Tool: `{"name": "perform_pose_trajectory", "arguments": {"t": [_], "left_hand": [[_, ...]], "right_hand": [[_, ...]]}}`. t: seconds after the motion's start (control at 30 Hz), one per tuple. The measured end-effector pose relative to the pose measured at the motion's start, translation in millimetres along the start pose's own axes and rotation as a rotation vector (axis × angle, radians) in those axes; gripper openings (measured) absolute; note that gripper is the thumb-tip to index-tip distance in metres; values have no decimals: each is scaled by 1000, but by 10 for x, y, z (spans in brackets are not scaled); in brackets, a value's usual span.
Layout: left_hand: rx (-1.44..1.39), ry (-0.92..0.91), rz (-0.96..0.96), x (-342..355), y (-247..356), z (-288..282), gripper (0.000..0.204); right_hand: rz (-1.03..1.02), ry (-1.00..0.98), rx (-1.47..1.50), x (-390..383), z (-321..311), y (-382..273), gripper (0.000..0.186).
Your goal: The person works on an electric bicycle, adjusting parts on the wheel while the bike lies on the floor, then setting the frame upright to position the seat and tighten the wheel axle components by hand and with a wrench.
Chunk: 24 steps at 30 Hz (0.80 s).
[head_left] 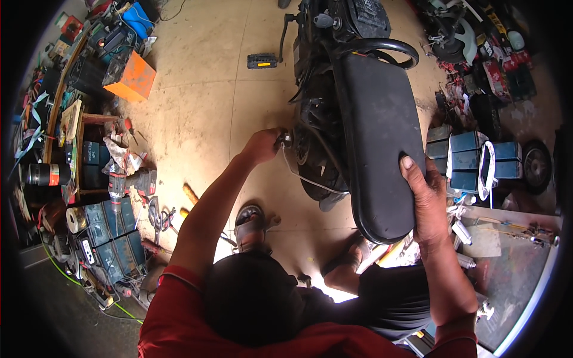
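Observation:
My left hand (262, 147) is closed around a small dark part with a shiny bit (285, 140), held beside the rear of an electric bike; its kind is too small to make out. A thin pale cable (296, 173) runs from near that part down toward the bike's rear end. On the right, my right hand (427, 194) grips the edge of the long black bike seat (382, 131). Its thumb lies on the upper face, while the other fingers are mostly hidden along the side. Behind the seat curves a black grab bar (391, 46).
A pedal (262, 61) juts out left of the bike. An orange box (131, 77), a cordless drill (122, 188) and a screwdriver (131, 128) lie at left. Blue boxes (468, 158) and a small wheel (536, 167) stand at right. My sandalled foot (249, 222) is on the tiled floor.

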<state>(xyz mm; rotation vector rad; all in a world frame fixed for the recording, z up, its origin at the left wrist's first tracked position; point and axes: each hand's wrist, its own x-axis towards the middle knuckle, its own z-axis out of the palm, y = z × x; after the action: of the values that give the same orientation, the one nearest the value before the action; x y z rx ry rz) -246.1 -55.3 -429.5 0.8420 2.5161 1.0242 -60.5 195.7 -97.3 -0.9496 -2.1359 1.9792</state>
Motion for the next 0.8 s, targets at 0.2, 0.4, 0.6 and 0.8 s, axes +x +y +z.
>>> {"name": "perform_pose_trajectory", "arguments": {"t": [0.2,0.4,0.6,0.8], "left_hand": [[-657,277,-182,-144,-13,-66,17],[-752,29,-654,3,494,-310,24],[-1060,246,-418,24,235,-3,28],[-944,100,-814,36,362,-124,25]], "right_hand": [[0,-7,-15,-18,36,-22,70],[-11,3,18,-20,41,7,69],[-16,-7,15,-39,78,-11,68],[-17,-2,-1,-26,88,-10,66]]}}
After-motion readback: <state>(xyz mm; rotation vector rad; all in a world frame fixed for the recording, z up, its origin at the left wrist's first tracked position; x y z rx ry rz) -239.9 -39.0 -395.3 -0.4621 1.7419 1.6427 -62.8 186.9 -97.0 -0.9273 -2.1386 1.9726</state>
